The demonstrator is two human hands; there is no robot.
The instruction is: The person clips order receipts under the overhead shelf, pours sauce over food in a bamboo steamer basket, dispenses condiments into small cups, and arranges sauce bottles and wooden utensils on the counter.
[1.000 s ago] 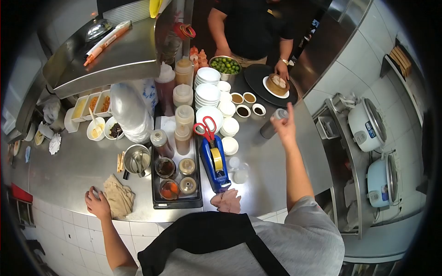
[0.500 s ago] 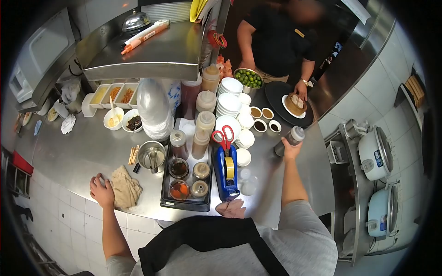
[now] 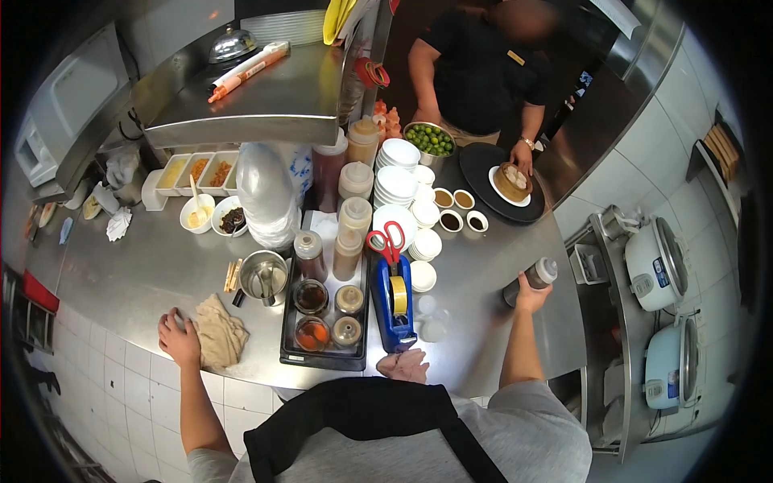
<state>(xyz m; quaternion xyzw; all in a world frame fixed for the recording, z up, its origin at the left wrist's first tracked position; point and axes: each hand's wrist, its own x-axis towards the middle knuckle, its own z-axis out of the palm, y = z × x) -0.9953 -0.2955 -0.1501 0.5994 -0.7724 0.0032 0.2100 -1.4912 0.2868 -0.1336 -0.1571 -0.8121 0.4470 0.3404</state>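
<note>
My right hand [image 3: 531, 297] grips a dark squeeze bottle [image 3: 544, 273] with a pale cap, tilted over the right part of the steel counter. At the left, my left hand [image 3: 179, 338] lies on the counter's front edge with its fingers stretched out, holding nothing. Right beside it is a crumpled tan cloth [image 3: 220, 332]. Four-sided and black, a tray [image 3: 324, 360] of sauce bottles and jars sits between my two arms. Small sauce cups [image 3: 451, 220] stand beyond my right hand, near a black round tray [image 3: 475, 173].
A blue tape dispenser [image 3: 394, 326] with red scissors [image 3: 386, 241] stands beside stacked white bowls [image 3: 397, 181]. A steel pot [image 3: 263, 275] is on the left. Across the counter, a co-worker's hand [image 3: 522, 158] touches a bamboo steamer [image 3: 513, 181]; limes fill a bowl [image 3: 428, 140].
My right hand has carried the squeeze bottle to the right and nearer to me, tilting it more. My left hand stays in place beside the cloth.
</note>
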